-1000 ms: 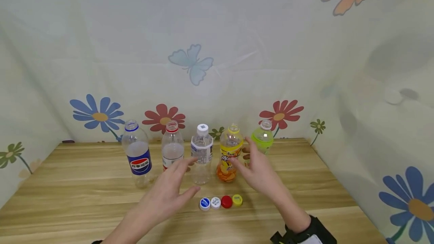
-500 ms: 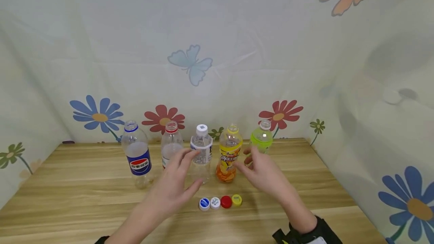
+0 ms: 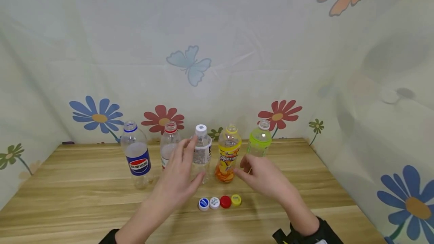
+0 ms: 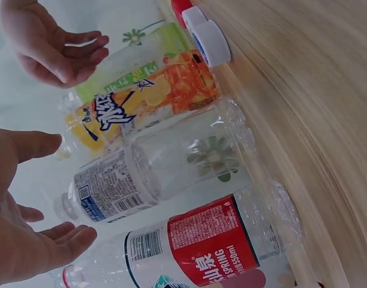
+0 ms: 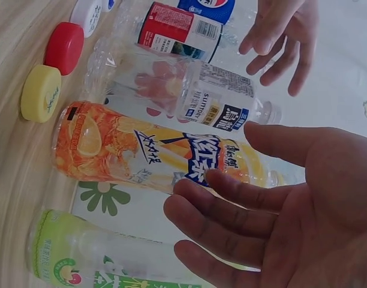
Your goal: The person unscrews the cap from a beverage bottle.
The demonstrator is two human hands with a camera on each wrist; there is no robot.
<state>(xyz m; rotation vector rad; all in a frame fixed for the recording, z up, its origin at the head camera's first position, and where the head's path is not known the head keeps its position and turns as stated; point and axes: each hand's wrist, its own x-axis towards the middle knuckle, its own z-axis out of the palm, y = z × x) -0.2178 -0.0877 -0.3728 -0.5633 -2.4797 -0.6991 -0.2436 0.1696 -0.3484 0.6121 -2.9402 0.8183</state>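
Note:
Five bottles stand in a row on the wooden table (image 3: 84, 199): a Pepsi bottle (image 3: 136, 155), a red-label bottle (image 3: 167, 140), a clear white-capped bottle (image 3: 202, 144), an orange juice bottle (image 3: 228, 153) and a green bottle (image 3: 259, 142). My left hand (image 3: 181, 174) hovers open in front of the clear bottle (image 4: 159, 168), fingers spread, holding nothing. To the right of the orange bottle (image 5: 141, 150), my right hand (image 3: 261, 176) is open too, fingertips close to it and apart. Both hands show in the wrist views, the left hand (image 4: 27, 240) and the right hand (image 5: 279, 210).
Four loose caps lie in a line in front of the bottles: blue (image 3: 204, 204), white (image 3: 214, 202), red (image 3: 225, 202) and yellow (image 3: 236, 200). A flower-and-butterfly printed cloth (image 3: 203, 48) walls the table at the back and both sides.
My left hand has risen and moved forward toward the clear bottle. My right hand has dropped a little, beside the orange bottle's lower half.

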